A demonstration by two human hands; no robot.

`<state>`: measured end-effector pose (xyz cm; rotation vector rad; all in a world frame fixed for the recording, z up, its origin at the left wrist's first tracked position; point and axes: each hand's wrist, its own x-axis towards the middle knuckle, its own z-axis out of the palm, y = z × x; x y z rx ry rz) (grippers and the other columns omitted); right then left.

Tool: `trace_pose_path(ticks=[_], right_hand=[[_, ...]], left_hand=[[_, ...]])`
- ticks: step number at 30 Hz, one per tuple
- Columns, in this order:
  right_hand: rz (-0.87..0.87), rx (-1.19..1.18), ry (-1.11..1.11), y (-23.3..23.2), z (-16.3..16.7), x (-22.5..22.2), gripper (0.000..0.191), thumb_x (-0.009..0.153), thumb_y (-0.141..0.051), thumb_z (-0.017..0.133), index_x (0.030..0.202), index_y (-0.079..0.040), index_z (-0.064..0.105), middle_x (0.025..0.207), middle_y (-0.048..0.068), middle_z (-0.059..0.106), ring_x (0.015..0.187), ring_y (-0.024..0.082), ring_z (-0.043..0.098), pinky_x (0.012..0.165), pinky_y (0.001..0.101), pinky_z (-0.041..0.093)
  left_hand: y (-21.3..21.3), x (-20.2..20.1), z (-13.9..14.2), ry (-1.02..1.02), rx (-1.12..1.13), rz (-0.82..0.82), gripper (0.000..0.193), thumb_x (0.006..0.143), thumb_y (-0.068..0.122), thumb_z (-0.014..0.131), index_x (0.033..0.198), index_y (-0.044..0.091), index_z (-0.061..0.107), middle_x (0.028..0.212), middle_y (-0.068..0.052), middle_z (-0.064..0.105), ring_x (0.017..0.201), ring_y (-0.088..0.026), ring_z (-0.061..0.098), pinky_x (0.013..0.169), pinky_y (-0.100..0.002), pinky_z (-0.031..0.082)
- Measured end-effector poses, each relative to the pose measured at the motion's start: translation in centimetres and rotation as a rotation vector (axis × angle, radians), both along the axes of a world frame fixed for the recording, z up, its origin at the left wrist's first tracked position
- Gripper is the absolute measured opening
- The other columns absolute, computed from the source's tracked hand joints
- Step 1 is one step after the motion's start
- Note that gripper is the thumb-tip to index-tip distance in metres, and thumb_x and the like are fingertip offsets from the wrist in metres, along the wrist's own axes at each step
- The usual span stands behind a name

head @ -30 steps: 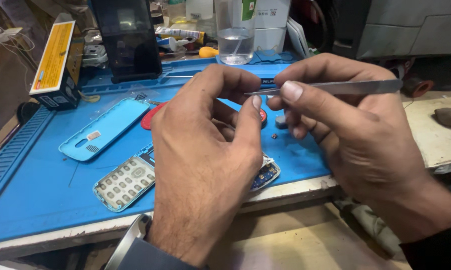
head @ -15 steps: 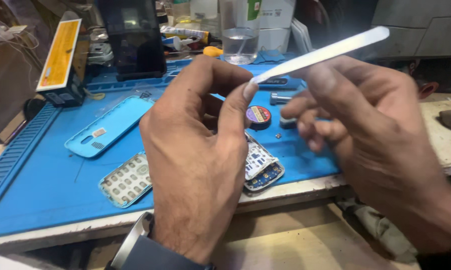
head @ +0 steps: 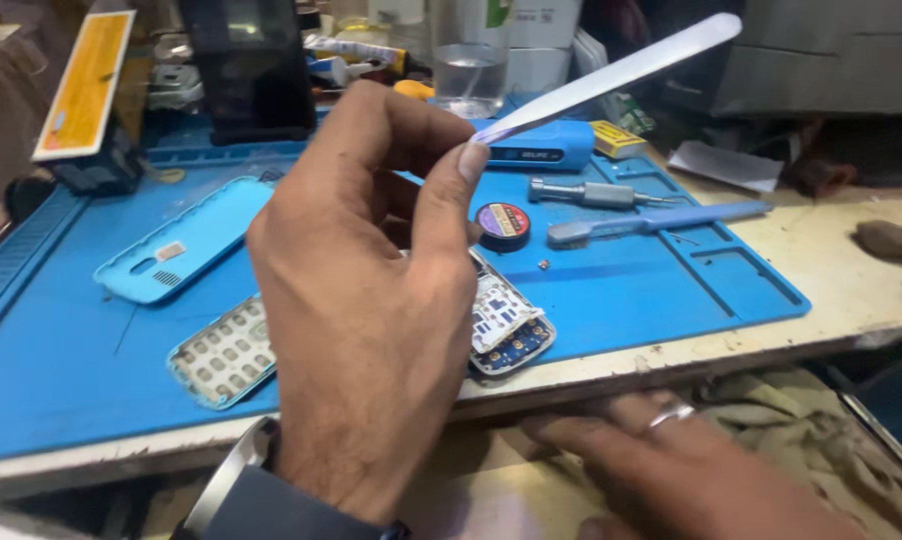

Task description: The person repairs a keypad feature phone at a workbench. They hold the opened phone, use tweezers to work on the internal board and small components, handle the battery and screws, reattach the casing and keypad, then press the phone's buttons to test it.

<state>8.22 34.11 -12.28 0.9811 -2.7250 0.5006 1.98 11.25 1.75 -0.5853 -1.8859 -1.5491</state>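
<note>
The left hand (head: 371, 320) fills the frame's centre, back toward the camera, thumb and fingertips pinching the lower end of a flat metal spudger (head: 611, 75) that slants toward the upper right. The right hand (head: 681, 470) rests low at bottom right, fingers loosely extended, holding nothing.

The flat tool (head: 611, 75) is showing smooth, dull metal. The blue mat (head: 631, 300) is looking matt and rubbery; the phone cover (head: 186, 240) is shining as smooth plastic; the bench edge (head: 851, 310) is looking rough, chipped.
</note>
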Motion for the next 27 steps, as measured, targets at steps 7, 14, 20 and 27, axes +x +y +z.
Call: trace_pose_path(ticks=[7, 14, 20, 27], right_hand=[[-0.159, 0.301, 0.201, -1.5, -4.7, -1.3, 0.086, 0.097, -0.061, 0.054, 0.162, -0.013, 0.025, 0.156, 0.026, 0.029, 0.148, 0.053, 0.021, 0.112, 0.067, 0.017], [-0.212, 0.351, 0.346, -1.9, -4.8, -0.8, 0.082, 0.093, -0.059, 0.054, 0.162, -0.024, 0.027, 0.157, 0.027, 0.026, 0.145, 0.051, 0.022, 0.117, 0.0653, 0.02], [-0.432, 0.253, 0.281, -3.0, -7.0, 0.1, 0.073, 0.087, -0.051, 0.06, 0.156, -0.034, 0.045, 0.15, 0.031, 0.038, 0.138, 0.049, 0.039, 0.105, 0.06, 0.035], [-0.418, 0.147, 0.397, -3.4, -6.9, 0.2, 0.063, 0.088, -0.036, 0.061, 0.15, -0.033, 0.053, 0.149, 0.025, 0.046, 0.14, 0.044, 0.046, 0.107, 0.0569, 0.041]], left_hand=[[-0.3, -0.2, -0.1, -0.003, 0.0, 0.001, 0.009, 0.097, 0.013, 0.067, 0.096, 0.004, 0.066, 0.079, 0.001, 0.071, 0.063, -0.004, 0.065, 0.054, -0.022, 0.053], [-0.1, -0.5, -0.2, 0.0, -0.019, 0.001, 0.009, 0.097, 0.014, 0.067, 0.096, 0.006, 0.067, 0.079, 0.003, 0.071, 0.063, -0.003, 0.067, 0.054, -0.022, 0.053], [-0.2, -0.4, -0.2, 0.003, -0.013, -0.006, 0.009, 0.097, 0.014, 0.067, 0.095, 0.005, 0.066, 0.08, 0.002, 0.071, 0.064, -0.003, 0.067, 0.055, -0.022, 0.054], [-0.2, -0.4, -0.2, -0.003, -0.001, -0.018, 0.009, 0.097, 0.013, 0.067, 0.096, 0.005, 0.066, 0.081, 0.002, 0.071, 0.065, -0.003, 0.067, 0.055, -0.022, 0.055]])
